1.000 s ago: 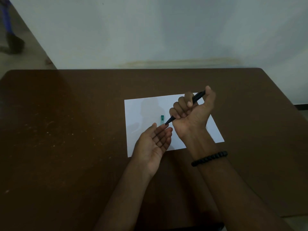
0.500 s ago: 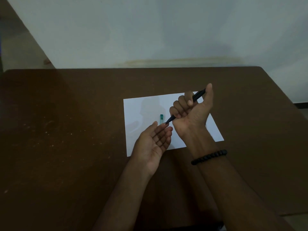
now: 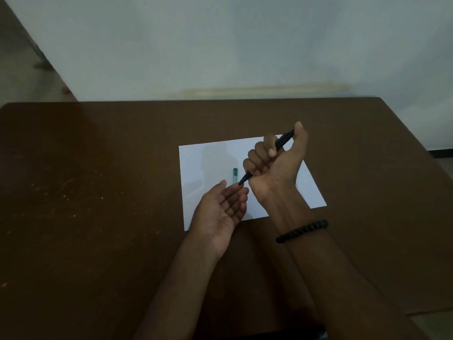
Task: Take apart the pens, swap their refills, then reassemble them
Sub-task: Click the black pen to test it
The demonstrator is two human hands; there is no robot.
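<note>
I see the right hand [image 3: 274, 168] fisted round a black pen [image 3: 282, 141], tilted tip-down above the white paper [image 3: 208, 155] on the counter [image 3: 98, 192]. The left hand [image 3: 220, 212] lies palm up, fingers relaxed, under the tip. A green-ended pen piece [image 3: 235, 174] rests on the paper.

The right hand [image 3: 274, 168] gripped a black pen [image 3: 282, 141] in a closed fist, thumb raised beside the pen's upper end. The pen was tilted, its tip pointing down-left toward the left hand [image 3: 220, 212]. The left hand was held palm up with relaxed fingers, just below the tip; contact could not be confirmed. A small green-capped part [image 3: 235, 174] lay on the white paper [image 3: 203, 168]. The paper rested on the brown tabletop [image 3: 98, 192]. A black bead bracelet [image 3: 301, 231] encircled the right wrist.
</note>
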